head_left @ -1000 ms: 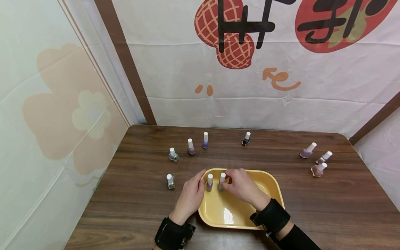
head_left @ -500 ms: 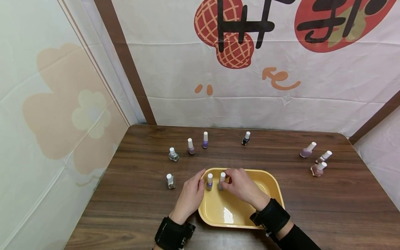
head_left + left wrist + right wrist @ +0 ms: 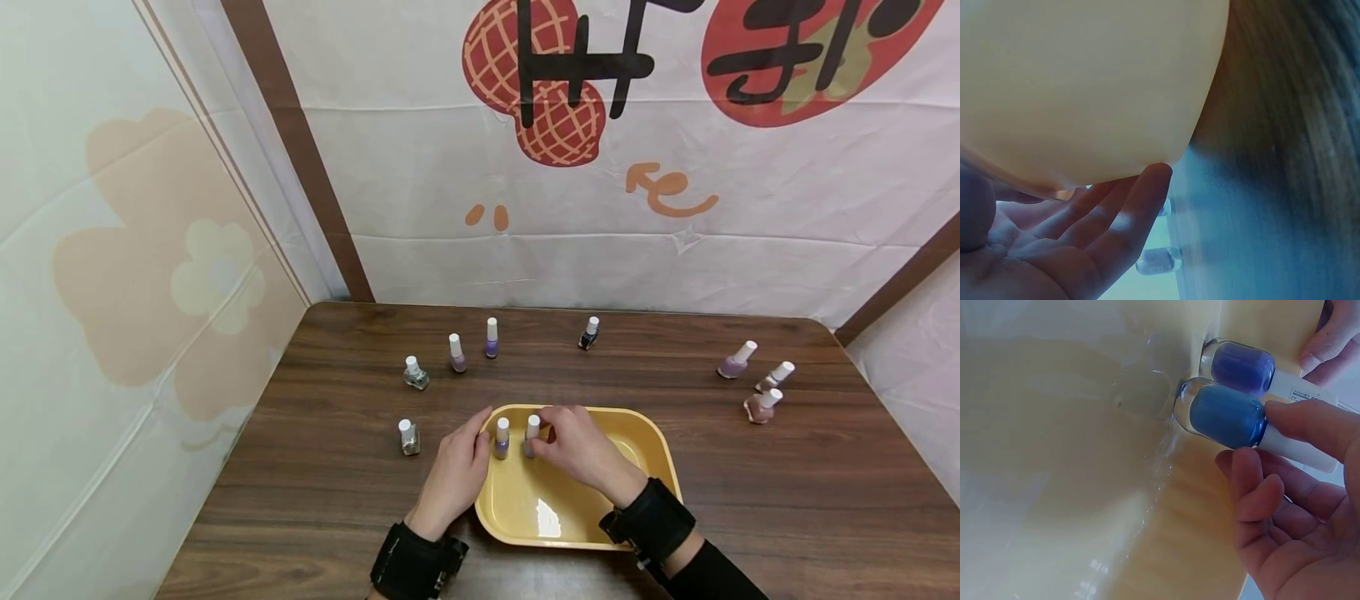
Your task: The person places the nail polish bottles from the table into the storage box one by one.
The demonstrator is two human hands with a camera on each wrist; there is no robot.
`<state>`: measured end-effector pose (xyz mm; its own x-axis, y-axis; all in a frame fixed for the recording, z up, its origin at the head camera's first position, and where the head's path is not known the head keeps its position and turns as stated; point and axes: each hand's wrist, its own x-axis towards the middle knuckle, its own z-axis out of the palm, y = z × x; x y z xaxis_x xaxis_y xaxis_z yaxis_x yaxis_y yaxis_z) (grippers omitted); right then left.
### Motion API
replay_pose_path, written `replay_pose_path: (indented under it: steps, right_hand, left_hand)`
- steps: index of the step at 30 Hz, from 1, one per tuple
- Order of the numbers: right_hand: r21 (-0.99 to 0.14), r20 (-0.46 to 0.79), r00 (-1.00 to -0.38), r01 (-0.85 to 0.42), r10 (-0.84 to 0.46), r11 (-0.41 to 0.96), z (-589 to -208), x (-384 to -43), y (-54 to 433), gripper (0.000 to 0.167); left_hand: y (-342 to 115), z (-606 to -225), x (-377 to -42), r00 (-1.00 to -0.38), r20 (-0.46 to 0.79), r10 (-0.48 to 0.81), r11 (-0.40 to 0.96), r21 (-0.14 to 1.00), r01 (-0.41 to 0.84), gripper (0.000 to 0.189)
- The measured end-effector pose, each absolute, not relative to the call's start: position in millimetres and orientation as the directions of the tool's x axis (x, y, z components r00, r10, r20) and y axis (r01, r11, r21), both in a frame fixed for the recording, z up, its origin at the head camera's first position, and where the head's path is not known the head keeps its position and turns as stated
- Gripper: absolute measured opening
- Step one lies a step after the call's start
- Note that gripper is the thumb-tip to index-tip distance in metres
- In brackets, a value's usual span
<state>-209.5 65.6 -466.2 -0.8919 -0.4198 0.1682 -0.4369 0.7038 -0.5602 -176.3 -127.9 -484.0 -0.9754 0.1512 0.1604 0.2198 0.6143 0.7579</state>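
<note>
A yellow tray (image 3: 551,521) stands near the front of the table. My left hand (image 3: 452,471) grips its left end, with fingers (image 3: 1124,228) against the outer wall and the thumb at the rim. Inside the tray, my right hand (image 3: 585,448) pinches a white-capped nail polish bottle (image 3: 532,427) between thumb and fingers near the cap's base. That bottle (image 3: 1225,415) looks blue in the right wrist view and its base is by the tray's wall. Close beside it stands a purple nail polish bottle (image 3: 502,439), upright between the two hands.
Left of the tray stand two clear-looking bottles (image 3: 409,437). Behind it are a mauve bottle (image 3: 457,357), a violet bottle (image 3: 492,340) and a dark bottle (image 3: 588,335). Three more bottles, one a purple bottle (image 3: 732,365), stand at the right. A printed curtain (image 3: 420,275) hangs behind the table.
The hands, tray and bottles keep their places; only the head view has shifted very slightly.
</note>
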Motion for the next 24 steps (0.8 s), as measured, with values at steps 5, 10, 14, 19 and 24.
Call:
replay_pose_path:
  steps: [5,10,14,19,24]
  right_hand:
    - [-0.574,0.167,-0.893,-0.433,-0.418,0.695,-467,-209,66,0.013]
    - [-0.578,0.150,-0.900,-0.416,-0.409,0.702,-464,-209,68,0.012]
    - [-0.576,0.131,-0.901,-0.408,-0.413,0.708,-462,-209,70,0.010]
    - [-0.574,0.090,-0.915,-0.370,-0.392,0.731,-454,-209,73,0.018]
    - [-0.563,0.094,-0.917,-0.371,-0.389,0.738,-447,-208,77,0.019]
  left_hand:
    - [-128,-484,-176,-0.974,0.168,0.151,0.611,0.758,0.226,0.038]
    - [-127,-484,-176,-0.975,0.162,0.154,0.615,0.757,0.223,0.038]
    - [-127,-484,-176,-0.975,0.161,0.152,0.617,0.755,0.221,0.038]
    - [-127,-484,-177,-0.974,0.171,0.148,0.624,0.748,0.226,0.037]
    - [-127,-483,-176,-0.977,0.157,0.146,0.623,0.753,0.214,0.037]
